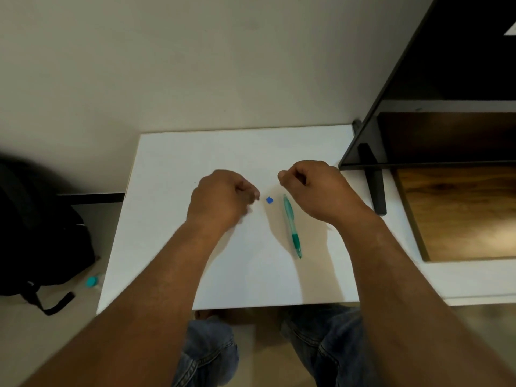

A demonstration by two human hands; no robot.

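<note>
text: none legible | green pen (292,224): no readable print | backpack (42,233): no readable logo

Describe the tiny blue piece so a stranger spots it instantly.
Find the white rectangular tabletop. Between the left hand and right hand lies a tiny blue squarish piece, beside the translucent green pen. Nothing else on that top is blue; it is far smaller than the pen.
</note>
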